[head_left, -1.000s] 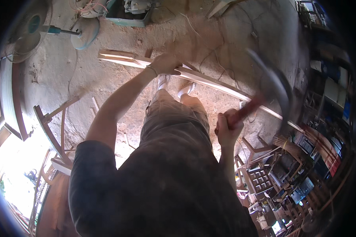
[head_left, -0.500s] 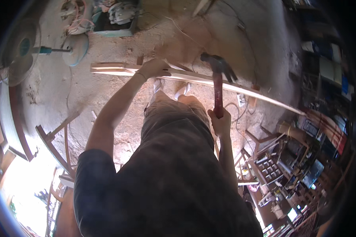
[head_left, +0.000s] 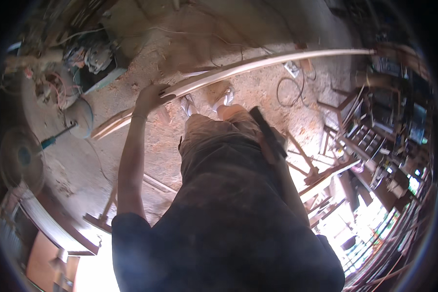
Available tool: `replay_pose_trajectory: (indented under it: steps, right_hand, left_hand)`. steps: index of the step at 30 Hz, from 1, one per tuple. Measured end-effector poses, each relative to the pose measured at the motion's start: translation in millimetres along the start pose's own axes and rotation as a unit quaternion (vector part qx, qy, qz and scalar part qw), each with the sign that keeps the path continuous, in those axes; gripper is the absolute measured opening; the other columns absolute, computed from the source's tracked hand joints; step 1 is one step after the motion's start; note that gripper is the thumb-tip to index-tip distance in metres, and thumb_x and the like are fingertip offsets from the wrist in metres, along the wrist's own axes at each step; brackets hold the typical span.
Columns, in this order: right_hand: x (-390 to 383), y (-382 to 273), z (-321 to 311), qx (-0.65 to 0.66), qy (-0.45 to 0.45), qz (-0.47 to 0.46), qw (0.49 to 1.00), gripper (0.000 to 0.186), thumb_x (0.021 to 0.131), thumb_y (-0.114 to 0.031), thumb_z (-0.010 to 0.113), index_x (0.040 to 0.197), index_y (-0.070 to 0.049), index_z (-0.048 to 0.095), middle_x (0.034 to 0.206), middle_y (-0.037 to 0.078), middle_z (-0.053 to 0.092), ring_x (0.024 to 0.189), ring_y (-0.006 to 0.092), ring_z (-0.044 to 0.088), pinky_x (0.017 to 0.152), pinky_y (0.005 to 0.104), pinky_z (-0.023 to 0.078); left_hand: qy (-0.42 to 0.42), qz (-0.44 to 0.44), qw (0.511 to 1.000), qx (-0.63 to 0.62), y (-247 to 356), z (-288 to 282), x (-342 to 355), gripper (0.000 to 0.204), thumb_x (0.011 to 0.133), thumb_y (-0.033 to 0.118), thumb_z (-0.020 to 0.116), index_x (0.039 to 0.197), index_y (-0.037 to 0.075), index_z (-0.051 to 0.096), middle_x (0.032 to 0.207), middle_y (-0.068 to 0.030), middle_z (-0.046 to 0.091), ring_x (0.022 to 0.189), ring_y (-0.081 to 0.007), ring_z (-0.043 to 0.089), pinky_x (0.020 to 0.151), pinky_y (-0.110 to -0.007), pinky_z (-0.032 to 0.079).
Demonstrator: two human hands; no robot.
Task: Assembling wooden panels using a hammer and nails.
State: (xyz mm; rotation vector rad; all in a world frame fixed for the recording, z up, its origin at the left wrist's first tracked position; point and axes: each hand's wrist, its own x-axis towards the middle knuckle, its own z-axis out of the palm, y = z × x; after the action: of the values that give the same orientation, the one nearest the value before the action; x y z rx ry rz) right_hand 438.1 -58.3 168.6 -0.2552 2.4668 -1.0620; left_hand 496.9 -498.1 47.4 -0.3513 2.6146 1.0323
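Observation:
A long, narrow, pale wooden plank (head_left: 238, 69) runs across in front of me, from low on the left to the far right. My left hand (head_left: 152, 100) is closed round it near its left end, fingers over the top edge. My right hand (head_left: 279, 138) is by my right hip, gripping a claw hammer (head_left: 266, 130) with a dark head and a reddish handle. The hammer head covers part of that hand, and the hammer is apart from the plank.
A standing fan (head_left: 24, 155) is at the left, its round base (head_left: 80, 118) on the dusty floor. Behind it is an open bin (head_left: 104, 80) of clutter. A cable (head_left: 289, 95) loops on the floor beyond the plank's near side. Wooden frames (head_left: 345, 104) and stacked items crowd the right.
My right hand has drawn the hammer back from beside the plank to my hip. The view has turned, and the plank's right end now lies higher in it. My left hand keeps its hold.

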Motion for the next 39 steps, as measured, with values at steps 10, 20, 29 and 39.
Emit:
replay_pose_trajectory:
  steps: [10,20,29,39]
  right_hand:
    - [-1,61,-59,-0.124,-0.116,0.094,0.981,0.033,0.087,-0.037,0.069,0.103,-0.009,0.074,0.087,0.021,0.071,0.087,0.0403,0.070,0.076,0.0481,0.054]
    - [-41,237,-123,0.053,-0.158,0.300,0.939,0.045,0.085,-0.043,0.068,0.099,0.000,0.071,0.084,0.026,0.070,0.085,0.0421,0.070,0.075,0.0494,0.054]
    - [-111,288,-69,0.172,-0.110,0.518,0.830,0.042,0.084,-0.041,0.070,0.100,-0.002,0.073,0.080,0.024,0.070,0.080,0.0416,0.070,0.070,0.0502,0.054]
    - [-104,326,28,0.207,0.043,0.647,0.732,0.037,0.086,-0.024,0.064,0.112,0.002,0.069,0.088,0.022,0.071,0.081,0.0341,0.071,0.072,0.0437,0.055]
  left_hand:
    - [0.119,0.079,0.988,0.055,62,31,34,0.043,0.091,0.038,0.071,0.122,0.009,0.070,0.115,-0.0145,0.072,0.105,-0.0311,0.069,0.091,-0.039,0.054]
    - [0.273,0.162,0.898,0.305,165,94,59,0.032,0.097,0.018,0.064,0.127,0.005,0.064,0.121,-0.0158,0.067,0.110,-0.0317,0.065,0.097,-0.042,0.051]
    - [-0.222,-0.052,0.974,0.013,216,416,246,0.050,0.095,0.022,0.065,0.140,0.004,0.052,0.093,-0.0103,0.070,0.072,-0.0238,0.067,0.071,-0.037,0.056]
    - [-0.283,0.010,0.890,0.358,83,739,541,0.076,0.093,0.028,0.059,0.156,0.004,0.023,0.125,-0.0257,0.064,0.116,-0.0416,0.063,0.097,-0.050,0.051]
